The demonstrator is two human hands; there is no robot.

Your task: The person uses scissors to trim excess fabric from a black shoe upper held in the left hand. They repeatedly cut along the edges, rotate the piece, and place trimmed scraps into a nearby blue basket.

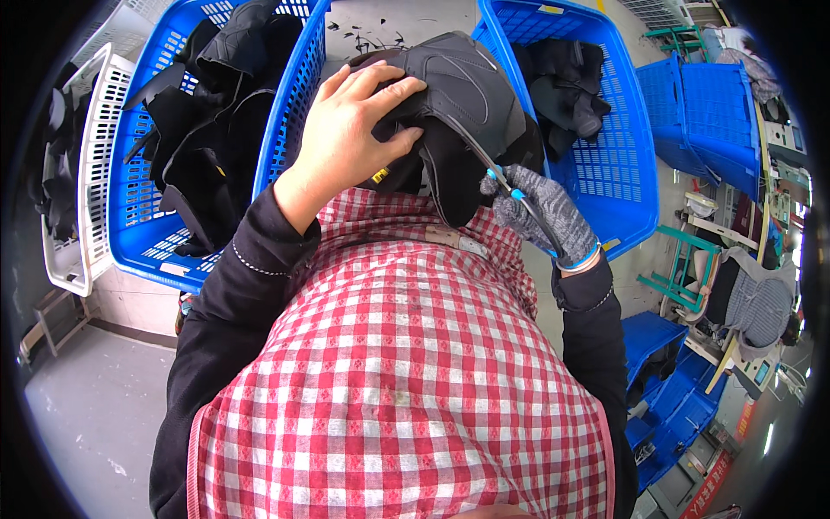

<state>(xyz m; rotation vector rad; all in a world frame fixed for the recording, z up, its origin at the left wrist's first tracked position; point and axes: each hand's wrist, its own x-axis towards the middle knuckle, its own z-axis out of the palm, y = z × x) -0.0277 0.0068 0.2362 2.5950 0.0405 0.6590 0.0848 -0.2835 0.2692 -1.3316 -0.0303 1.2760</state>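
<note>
A black stitched, padded piece with curved seams lies over my lap in front of the checked apron. My bare left hand grips its left side, fingers over the top and thumb near a folded edge. A small yellow mark shows under that hand. My right hand, in a grey knit glove, is closed round long, slim metal scissors with light-blue bands. Their blades reach up and left along the edge of the piece; whether they touch it, I cannot tell.
Blue baskets with black pieces stand to the left and right. Beyond the left one is a white basket. Black scraps lie on the floor ahead. Stacked blue crates and a teal frame stand at right.
</note>
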